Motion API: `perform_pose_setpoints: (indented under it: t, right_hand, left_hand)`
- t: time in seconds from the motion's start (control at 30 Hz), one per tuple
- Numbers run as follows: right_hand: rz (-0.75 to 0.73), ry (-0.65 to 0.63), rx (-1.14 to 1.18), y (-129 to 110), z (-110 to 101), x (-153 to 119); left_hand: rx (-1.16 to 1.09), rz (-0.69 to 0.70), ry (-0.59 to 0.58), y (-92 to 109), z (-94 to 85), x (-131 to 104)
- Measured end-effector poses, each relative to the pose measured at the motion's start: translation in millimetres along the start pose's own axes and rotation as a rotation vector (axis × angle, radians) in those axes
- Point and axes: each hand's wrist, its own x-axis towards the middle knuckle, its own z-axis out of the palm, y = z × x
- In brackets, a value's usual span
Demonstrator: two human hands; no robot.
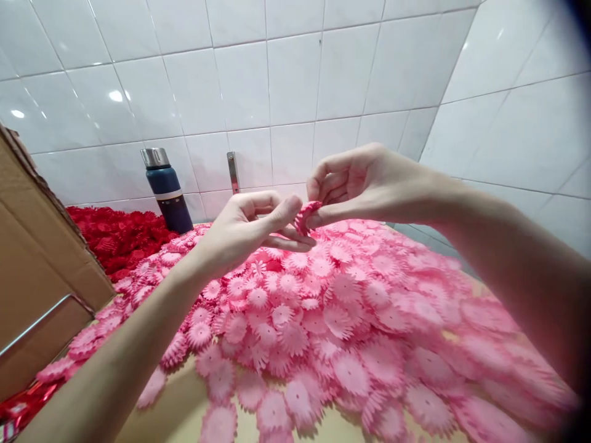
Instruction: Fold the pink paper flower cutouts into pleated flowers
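I have left hand and right hand both pinched nearly closed on a pink petal piece above the petal pile; I'd press lightly, sparing its frills.

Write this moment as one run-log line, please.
left hand: holds pink piece; right hand: holds same piece; below: flower-shaped pieces; rear left: bottle

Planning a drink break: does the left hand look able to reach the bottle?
Likely yes: the left hand touches a pink piece, but only low pink cutouts seem between hand and bottle.
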Motion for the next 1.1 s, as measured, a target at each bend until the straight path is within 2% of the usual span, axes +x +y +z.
perform_pose_setpoints:
  t: [0.1,0.17,0.23,0.3,0.4,0.47,0.57,0.7,0.97,1.1]
  right_hand:
    - [-0.062,0.032,-0.069,7,4,-19]
    - [-0.104,0.09,-0.143,13,12,-36]
    - [-0.121,0.232,-0.205,21,21,-53]
    - [-0.107,0.426,-0.211,31,30,-68]
    - [-0.002,0.74,-0.125,50,39,-84]
    - [0.052,0.846,-0.1,62,44,-90]
    - [0.047,0.851,-0.116,70,49,-96]
    - [0.004,0.817,-0.075,64,57,-101]
    - [0.091,0.571,0.227,52,74,-103]
    - [0.1,0.513,0.308,51,75,-103]
  left_hand:
    - [-0.094,-0.106,-0.09,-14,7.6,1]
    - [-0.126,-0.151,-0.102,-26,14.3,1]
    - [-0.18,-0.161,-0.074,-36,22.3,-1]
    - [-0.155,-0.158,-0.066,-44,31.0,-3]
    - [-0.06,-0.145,-0.054,-52,44.4,-8]
    - [-0.011,-0.118,-0.021,-55,52.2,-12]
    - [0.073,-0.099,0.018,-58,59.5,-17]
    - [0.111,-0.055,0.081,-60,59.8,-16]
    - [0.131,-0.042,0.065,-67,49.7,-11]
    - [0.138,-0.029,0.036,-69,46.4,-11]
